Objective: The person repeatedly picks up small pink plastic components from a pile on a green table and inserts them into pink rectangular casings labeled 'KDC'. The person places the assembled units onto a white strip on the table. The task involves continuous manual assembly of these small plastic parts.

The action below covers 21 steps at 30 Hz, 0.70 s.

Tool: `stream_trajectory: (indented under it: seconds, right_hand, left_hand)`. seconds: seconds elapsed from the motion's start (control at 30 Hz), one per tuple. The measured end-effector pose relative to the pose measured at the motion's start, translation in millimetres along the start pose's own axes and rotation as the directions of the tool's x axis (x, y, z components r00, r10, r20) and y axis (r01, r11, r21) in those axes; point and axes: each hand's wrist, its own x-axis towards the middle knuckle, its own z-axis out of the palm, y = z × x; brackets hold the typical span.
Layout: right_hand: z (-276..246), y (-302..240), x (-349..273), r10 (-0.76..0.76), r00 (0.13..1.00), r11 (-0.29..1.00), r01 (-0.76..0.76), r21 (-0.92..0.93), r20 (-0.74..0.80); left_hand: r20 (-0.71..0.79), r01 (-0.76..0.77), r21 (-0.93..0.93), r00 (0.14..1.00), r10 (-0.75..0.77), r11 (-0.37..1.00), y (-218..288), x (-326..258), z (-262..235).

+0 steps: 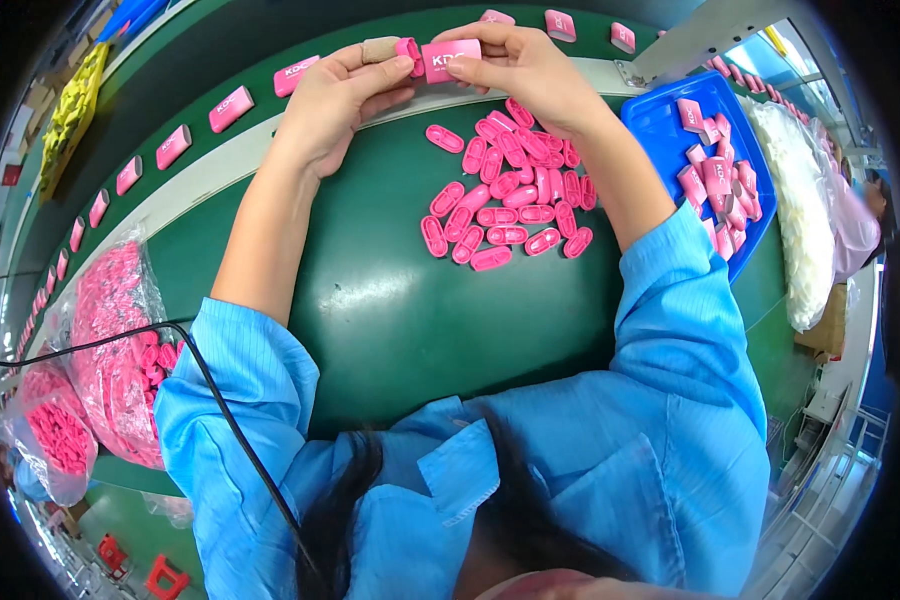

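Near the far edge of the green table (390, 270), my left hand (330, 110) pinches a small pink oval cap (408, 52) between thumb and fingers. A tan cover (379, 49) wraps one of its fingers. My right hand (535, 75) grips a pink flattened sleeve-shaped case (448, 62) with white lettering, thumb on its front. The cap sits right at the left end of the case; whether it has entered cannot be told. Below my right hand lies a loose spread of pink oval caps (507, 235), many with their hollow side up.
A blue tray (660, 97) heaped with pink cases stands at the right. Beyond a pale rail (205, 175), a green belt carries spaced pink cases (232, 108). Plastic bags of pink caps (120, 340) sit at the left. A black cable (232, 420) crosses my left sleeve.
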Motion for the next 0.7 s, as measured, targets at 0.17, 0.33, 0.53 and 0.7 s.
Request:
stream_trajectory:
  seconds: [0.17, 0.33, 0.53, 0.7]
  right_hand:
    - [4, 12, -4, -0.047, 0.997, 0.996, 0.051, 0.071, -0.056]
    - [6, 18, -3, -0.034, 0.995, 0.995, 0.041, 0.087, -0.089]
    - [-10, 30, 0, 0.019, 1.000, 0.988, -0.015, 0.154, -0.022]
    - [-1, 16, -3, 0.003, 1.000, 0.946, 0.002, 0.324, -0.017]
  left_hand:
    - [-0.021, -0.002, 0.038, 1.000, 0.003, 0.999, -8, -4, 2]
    - [-0.077, -0.058, 0.101, 0.995, 0.066, 0.993, -11, -5, 6]
    - [-0.078, -0.127, 0.164, 0.987, 0.141, 0.978, -6, -6, 9]
    - [0.039, -0.073, 0.025, 0.997, 0.072, 0.997, -14, -5, 3]
